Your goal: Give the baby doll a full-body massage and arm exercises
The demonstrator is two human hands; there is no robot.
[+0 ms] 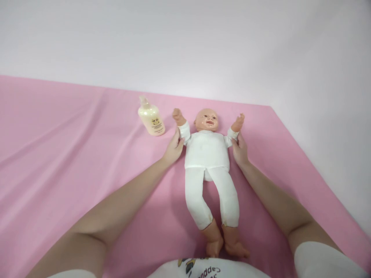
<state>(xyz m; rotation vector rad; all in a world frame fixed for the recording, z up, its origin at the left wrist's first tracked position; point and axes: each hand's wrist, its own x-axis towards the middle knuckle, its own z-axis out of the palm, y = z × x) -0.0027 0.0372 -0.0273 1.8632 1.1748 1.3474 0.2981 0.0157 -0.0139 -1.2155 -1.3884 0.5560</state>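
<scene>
Doll [207, 148]: on its back near the pink sheet's [58, 154] far right corner, fully dressed in white; nothing removed
Left hand [173, 148]: fingers extended against doll's arm, seemingly no grasp
Right hand [240, 150]: likewise, opposite sleeve
Bottle [151, 117]: untouched, near far edge

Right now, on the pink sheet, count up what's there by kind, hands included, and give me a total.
Baby doll in white, lying on its back on the pink sheet: 1
Cream pump bottle, beside the doll's arm: 1
Hands at the doll's sides, left hand and right hand: 2
Total: 4
</scene>
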